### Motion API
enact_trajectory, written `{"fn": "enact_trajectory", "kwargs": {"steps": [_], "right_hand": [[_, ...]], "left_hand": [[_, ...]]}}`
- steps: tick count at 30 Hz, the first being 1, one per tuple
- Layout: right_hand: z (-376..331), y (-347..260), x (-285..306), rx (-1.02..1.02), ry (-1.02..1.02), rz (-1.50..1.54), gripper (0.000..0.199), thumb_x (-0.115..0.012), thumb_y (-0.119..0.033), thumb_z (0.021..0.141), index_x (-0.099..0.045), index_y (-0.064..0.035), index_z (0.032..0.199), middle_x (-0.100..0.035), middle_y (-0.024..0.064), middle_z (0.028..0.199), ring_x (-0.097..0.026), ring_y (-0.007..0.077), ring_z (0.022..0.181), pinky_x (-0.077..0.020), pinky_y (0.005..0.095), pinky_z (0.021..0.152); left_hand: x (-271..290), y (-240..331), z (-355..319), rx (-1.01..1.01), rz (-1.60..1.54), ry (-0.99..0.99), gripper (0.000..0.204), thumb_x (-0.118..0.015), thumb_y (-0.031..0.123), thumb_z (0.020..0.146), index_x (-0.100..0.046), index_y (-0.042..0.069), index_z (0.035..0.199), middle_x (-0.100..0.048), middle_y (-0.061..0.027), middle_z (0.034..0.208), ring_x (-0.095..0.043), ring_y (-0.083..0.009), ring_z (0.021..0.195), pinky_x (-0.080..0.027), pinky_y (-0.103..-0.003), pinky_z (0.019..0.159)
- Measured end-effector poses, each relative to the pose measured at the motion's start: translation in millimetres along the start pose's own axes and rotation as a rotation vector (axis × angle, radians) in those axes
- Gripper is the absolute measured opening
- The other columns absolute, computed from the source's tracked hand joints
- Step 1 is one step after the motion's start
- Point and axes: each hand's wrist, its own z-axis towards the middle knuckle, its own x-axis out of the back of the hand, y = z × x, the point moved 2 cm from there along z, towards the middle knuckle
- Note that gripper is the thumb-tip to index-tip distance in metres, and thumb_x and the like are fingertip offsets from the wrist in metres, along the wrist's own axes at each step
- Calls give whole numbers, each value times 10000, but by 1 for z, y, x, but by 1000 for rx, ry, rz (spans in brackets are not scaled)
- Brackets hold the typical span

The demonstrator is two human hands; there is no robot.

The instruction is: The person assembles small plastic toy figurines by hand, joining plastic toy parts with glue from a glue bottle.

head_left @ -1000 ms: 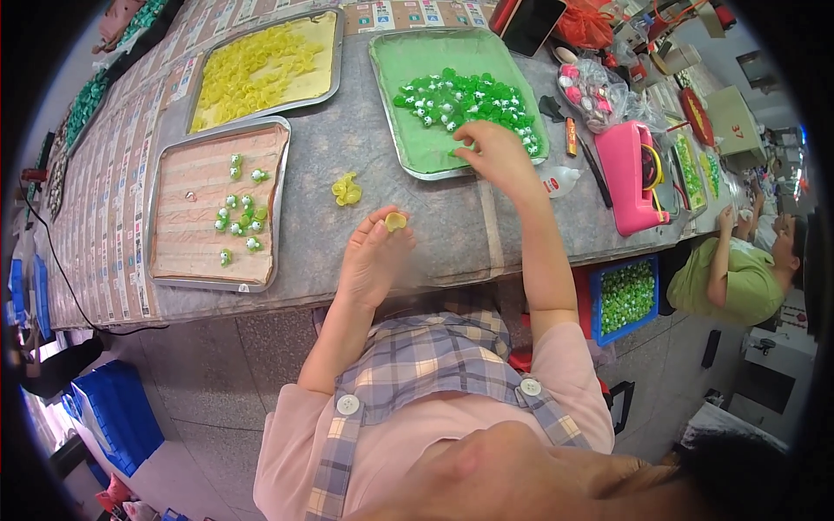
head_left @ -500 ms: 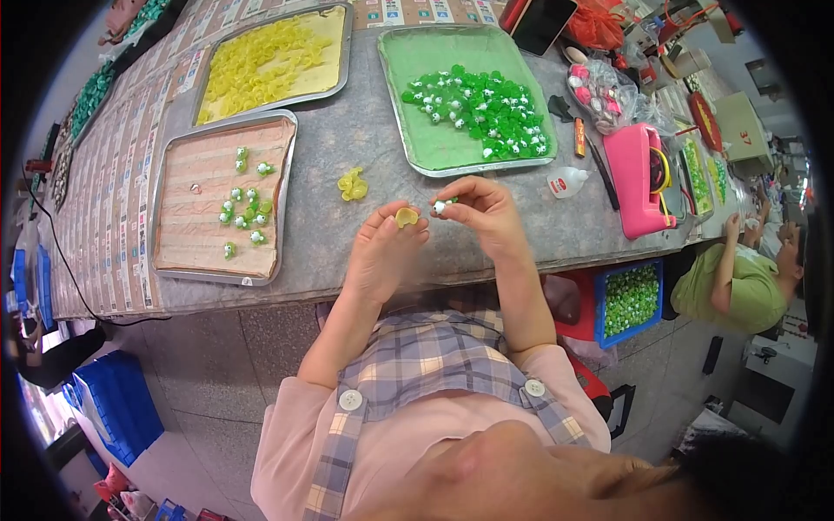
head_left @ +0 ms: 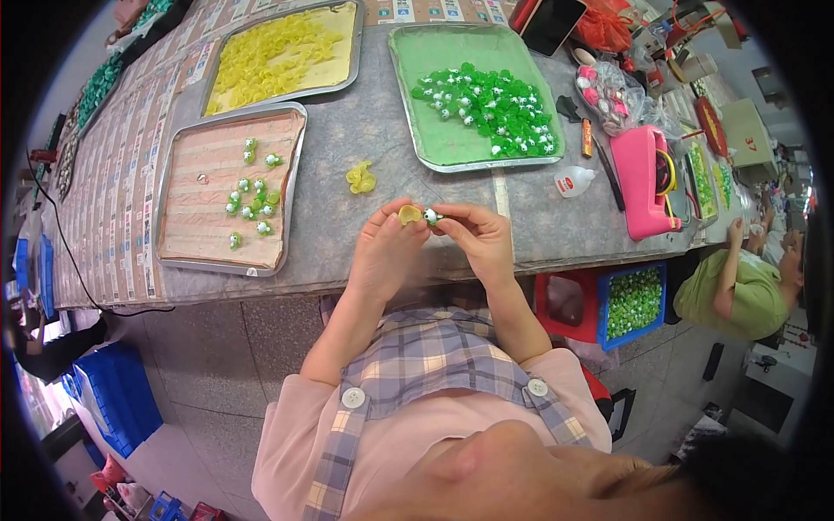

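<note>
My left hand (head_left: 382,243) pinches a small yellow cup-shaped plastic piece (head_left: 410,214), its hollow side showing. Right beside it, my right hand (head_left: 479,239) holds a little green-and-white figure (head_left: 430,216) between thumb and fingertips. The figure and the yellow piece are side by side, close together; whether they touch I cannot tell. Just beyond my left hand lies a small heap of yellow plastic pieces (head_left: 360,177). A green-lined tray (head_left: 473,54) at the far side bears many green pieces with white heads. The pink-lined tray (head_left: 195,217) on the left carries several green-and-white figures.
A tray (head_left: 346,65) of yellow pieces stands at the far left. To the right are a white squeeze bottle (head_left: 573,181), an orange tube (head_left: 587,137), a black stick (head_left: 610,172) and a pink holder (head_left: 638,187). A blue crate (head_left: 601,321) of green figures sits below the table edge.
My right hand has brought the green-and-white figure left and slightly down, close beside the yellow piece. The left hand has hardly moved. The whole view has shifted slightly.
</note>
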Motion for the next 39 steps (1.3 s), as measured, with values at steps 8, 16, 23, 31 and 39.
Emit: {"fn": "enact_trajectory", "kwargs": {"steps": [8, 16, 23, 31, 39], "right_hand": [[-8, -20, -8, 395, 66, -549, 160, -624, 8, 701, -607, -12, 859, -619, 80, 827, -598, 142, 737, -465, 223, 634], [-7, -23, -17, 669, 78, -764, 159, -649, -11, 652, -616, -49, 802, -603, 63, 800, -584, 188, 688, -456, 254, 558], [-12, -23, -21, 736, 68, -840, 190, -653, -9, 641, -620, -48, 823, -605, 65, 812, -583, 189, 673, -453, 260, 552], [-14, -20, -20, 895, 90, -959, 222, -652, -6, 633, -622, -47, 850, -588, 70, 830, -568, 196, 644, -452, 260, 534], [-12, -19, -22, 729, 121, -768, 256, -675, -40, 634, -600, -50, 878, -568, 70, 851, -547, 181, 700, -455, 248, 533]], "left_hand": [[-6, -2, -2, -45, 152, -2, 228, -537, 96, 799, -512, 25, 1014, -557, -97, 971, -555, -175, 884, -472, -298, 780], [-9, -3, -4, -91, 216, -8, 234, -566, 69, 778, -528, 5, 1000, -564, -107, 975, -553, -182, 899, -475, -284, 771], [-10, 3, -7, -319, 605, -12, 239, -508, -72, 738, -584, 13, 947, -561, -74, 977, -527, -131, 898, -416, -248, 788], [-13, 1, -9, -272, 628, 20, 280, -498, -74, 744, -582, 23, 993, -564, -80, 1014, -519, -132, 931, -404, -247, 805], [-13, 1, -9, -186, 481, 31, 278, -487, -65, 759, -582, 34, 1000, -590, -77, 974, -550, -129, 867, -437, -251, 773]]}}
